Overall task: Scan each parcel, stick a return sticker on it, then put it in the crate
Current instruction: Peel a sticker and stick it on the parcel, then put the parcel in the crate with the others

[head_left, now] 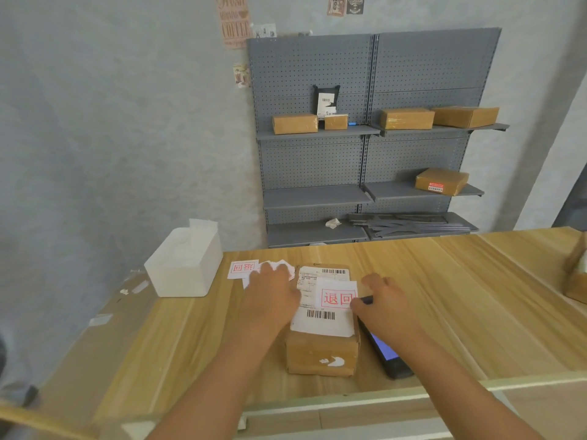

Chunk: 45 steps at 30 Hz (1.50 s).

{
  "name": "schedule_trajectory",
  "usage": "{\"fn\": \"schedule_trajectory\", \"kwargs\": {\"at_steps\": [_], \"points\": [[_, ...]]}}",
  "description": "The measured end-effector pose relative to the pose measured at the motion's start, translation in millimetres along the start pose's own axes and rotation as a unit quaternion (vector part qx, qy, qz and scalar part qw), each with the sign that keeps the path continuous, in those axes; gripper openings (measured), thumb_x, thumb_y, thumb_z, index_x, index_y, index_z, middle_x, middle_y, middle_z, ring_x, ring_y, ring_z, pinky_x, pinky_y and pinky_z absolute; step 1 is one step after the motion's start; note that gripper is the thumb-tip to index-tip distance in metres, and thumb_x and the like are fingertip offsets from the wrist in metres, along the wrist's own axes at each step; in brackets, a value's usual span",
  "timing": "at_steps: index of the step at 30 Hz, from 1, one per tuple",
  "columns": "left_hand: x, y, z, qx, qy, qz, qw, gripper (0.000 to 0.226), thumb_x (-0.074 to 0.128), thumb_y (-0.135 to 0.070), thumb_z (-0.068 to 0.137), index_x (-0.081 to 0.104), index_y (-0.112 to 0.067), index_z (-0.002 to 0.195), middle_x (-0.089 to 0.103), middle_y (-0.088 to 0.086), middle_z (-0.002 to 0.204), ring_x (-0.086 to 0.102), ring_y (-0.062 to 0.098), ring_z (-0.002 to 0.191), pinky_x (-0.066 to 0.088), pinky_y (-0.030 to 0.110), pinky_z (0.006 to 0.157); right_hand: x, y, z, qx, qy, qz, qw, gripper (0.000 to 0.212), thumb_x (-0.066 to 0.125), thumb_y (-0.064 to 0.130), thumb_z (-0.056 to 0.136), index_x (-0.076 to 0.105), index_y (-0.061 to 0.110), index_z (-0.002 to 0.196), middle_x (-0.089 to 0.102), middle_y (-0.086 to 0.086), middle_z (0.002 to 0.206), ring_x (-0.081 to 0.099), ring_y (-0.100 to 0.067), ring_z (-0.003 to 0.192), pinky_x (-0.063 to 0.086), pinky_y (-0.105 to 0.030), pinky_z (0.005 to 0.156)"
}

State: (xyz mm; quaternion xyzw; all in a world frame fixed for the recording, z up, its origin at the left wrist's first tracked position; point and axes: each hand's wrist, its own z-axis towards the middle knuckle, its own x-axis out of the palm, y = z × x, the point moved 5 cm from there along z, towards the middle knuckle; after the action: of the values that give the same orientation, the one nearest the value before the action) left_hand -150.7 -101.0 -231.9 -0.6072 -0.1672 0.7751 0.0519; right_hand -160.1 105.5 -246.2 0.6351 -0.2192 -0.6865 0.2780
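Head view: one parcel in work on the wooden counter.
Parcel: small brown cardboard box at the counter's near edge, between both hands; white shipping label covers its top.
Return sticker: white slip with red characters, lying on the parcel's top right; whether it is fully pressed down cannot be told.
Handling: judged light and stiff; corners rigid, label paper smooth. Best held by the two bare cardboard side walls.
Left hand: fingers extended, resting at the parcel's left top edge, over loose stickers; nothing clasped.
Right hand: at the parcel's right edge, thumb touching the sticker's edge; whether it pinches it cannot be told.
Scanner: dark handheld, screen lit, just right of the parcel.
Spare stickers: left of and behind the parcel.
White box: farther left.
Crate: not identifiable.
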Motion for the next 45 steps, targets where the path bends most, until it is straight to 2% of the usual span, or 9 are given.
{"fn": "schedule_trajectory", "kwargs": {"at_steps": [6, 9, 15, 21, 26, 32, 39, 42, 45], "points": [[18.4, 21.7, -26.3, -0.126, 0.194, -0.236, 0.944, 0.015, 0.055, -0.039, 0.087, 0.053, -0.037, 0.072, 0.061, -0.019, 0.078, 0.061, 0.003, 0.073, 0.057, 0.027, 0.066, 26.9, 3.4, -20.7, 0.078, 0.147, 0.211, 0.963, 0.073, 0.071, 0.024, 0.083, 0.028, 0.017, 0.142, 0.062, 0.004, 0.121, 0.061, -0.014, 0.104, 0.054, -0.028, 0.077], [9.1, 29.3, -40.6, -0.133, 0.162, -0.299, 0.931, 0.018, 0.054, -0.027, 0.088, 0.052, -0.039, 0.075, 0.060, -0.020, 0.080, 0.062, 0.004, 0.072, 0.051, 0.020, 0.048, 34.3, 17.9, -28.9, 0.038, 0.133, 0.219, 0.966, 0.070, 0.071, 0.013, 0.081, 0.031, 0.015, 0.139, 0.060, 0.004, 0.122, 0.056, -0.012, 0.105, 0.050, -0.020, 0.074], [-39.5, 79.8, -67.2, -0.168, 0.071, -0.329, 0.926, 0.014, 0.052, -0.025, 0.090, 0.053, -0.029, 0.104, 0.060, -0.014, 0.085, 0.061, 0.003, 0.067, 0.044, 0.013, 0.045, 55.3, 82.3, -48.8, -0.046, 0.116, 0.226, 0.966, 0.046, 0.072, 0.013, 0.080, 0.045, 0.030, 0.113, 0.059, 0.011, 0.114, 0.056, -0.008, 0.101, 0.047, -0.019, 0.074], [-102.0, 173.6, -99.8, -0.205, -0.003, -0.340, 0.918, 0.020, 0.053, -0.027, 0.089, 0.056, -0.027, 0.109, 0.066, -0.003, 0.098, 0.066, 0.014, 0.083, 0.056, 0.030, 0.071, 109.5, 177.4, -75.3, -0.084, 0.151, 0.234, 0.957, 0.051, 0.073, 0.016, 0.079, 0.049, 0.024, 0.123, 0.058, 0.005, 0.123, 0.059, -0.016, 0.108, 0.054, -0.032, 0.084], [-165.6, 286.5, -145.7, -0.231, -0.063, -0.304, 0.922, 0.020, 0.052, -0.024, 0.091, 0.058, -0.028, 0.109, 0.065, -0.012, 0.084, 0.062, 0.005, 0.071, 0.049, 0.021, 0.060, 190.4, 280.6, -112.6, -0.106, 0.223, 0.256, 0.935, 0.042, 0.076, 0.018, 0.077, 0.052, 0.028, 0.110, 0.058, 0.005, 0.120, 0.059, -0.012, 0.102, 0.041, -0.017, 0.063], [-235.6, 431.4, -221.0, -0.306, -0.110, -0.263, 0.908, 0.034, 0.049, -0.030, 0.094, 0.051, -0.022, 0.127, 0.062, 0.000, 0.111, 0.062, 0.013, 0.085, 0.048, 0.023, 0.061, 292.8, 413.3, -180.8, -0.157, 0.316, 0.292, 0.889, 0.037, 0.076, 0.009, 0.075, 0.051, 0.035, 0.085, 0.058, 0.023, 0.092, 0.057, 0.006, 0.081, 0.040, -0.010, 0.053], [-305.5, 563.2, -292.8, -0.391, -0.178, -0.248, 0.868, 0.030, 0.050, -0.029, 0.094, 0.052, -0.023, 0.123, 0.061, -0.003, 0.110, 0.062, 0.014, 0.092, 0.053, 0.030, 0.077, 392.9, 544.8, -244.2, -0.218, 0.396, 0.283, 0.846, 0.041, 0.079, 0.012, 0.074, 0.049, 0.034, 0.092, 0.055, 0.023, 0.090, 0.057, -0.002, 0.086, 0.046, -0.018, 0.066], [-328.5, 612.9, -306.9, -0.422, -0.199, -0.238, 0.852, 0.038, 0.048, -0.026, 0.094, 0.050, -0.020, 0.131, 0.061, 0.000, 0.122, 0.061, 0.018, 0.101, 0.051, 0.030, 0.079, 438.9, 593.9, -256.1, -0.236, 0.418, 0.264, 0.837, 0.045, 0.081, 0.018, 0.073, 0.054, 0.024, 0.109, 0.059, 0.007, 0.110, 0.059, -0.008, 0.095, 0.052, -0.028, 0.080], [-349.7, 664.5, -308.0, -0.431, -0.234, -0.235, 0.839, 0.039, 0.047, -0.024, 0.096, 0.048, -0.020, 0.136, 0.059, 0.000, 0.129, 0.061, 0.014, 0.097, 0.045, 0.020, 0.064, 482.8, 643.9, -260.8, -0.267, 0.423, 0.251, 0.829, 0.055, 0.080, 0.026, 0.073, 0.050, 0.022, 0.118, 0.055, 0.001, 0.124, 0.054, -0.011, 0.100, 0.046, -0.025, 0.076]]}}
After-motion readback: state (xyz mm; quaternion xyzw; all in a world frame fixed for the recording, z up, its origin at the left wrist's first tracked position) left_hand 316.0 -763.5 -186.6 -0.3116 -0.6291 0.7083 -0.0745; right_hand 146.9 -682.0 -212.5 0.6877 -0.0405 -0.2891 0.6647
